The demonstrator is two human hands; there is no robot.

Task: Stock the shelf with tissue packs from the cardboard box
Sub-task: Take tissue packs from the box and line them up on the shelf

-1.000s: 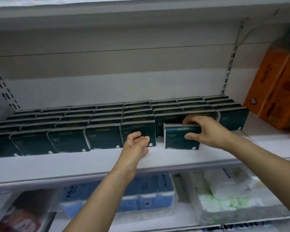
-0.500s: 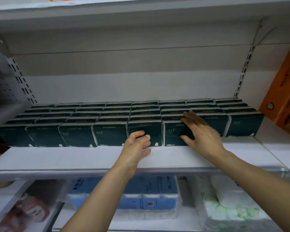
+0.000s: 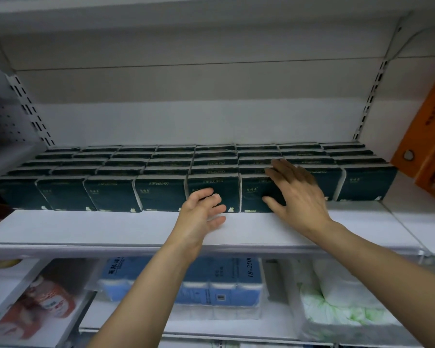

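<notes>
- Head view: right hand (image 3: 296, 194) lies flat with straight, spread fingers (image 3: 278, 168) over the top and front of one dark green tissue pack (image 3: 254, 194) in the front row, thumb against its face; nothing is gripped
- Left hand (image 3: 201, 212) sits just left of the right, its fingers (image 3: 204, 193) loosely curled and apart, tips touching the face of the neighbouring pack (image 3: 211, 187); it holds nothing
- Tissue packs (image 3: 111, 192) stand on the white shelf (image 3: 98, 229): eight across the front row, with about five rows running back behind the fingers
- Pack tops read "COMFORTABLE" upside down; small pale characters on the faces are too small to read
- Orange cartons (image 3: 430, 136), at least two, stand well right of the right hand
- Below the hands, a blue bundle (image 3: 221, 280) is marked "18×250"; white and green packs (image 3: 342, 302) lie to its right, a red-printed pack (image 3: 45, 300) to its left
</notes>
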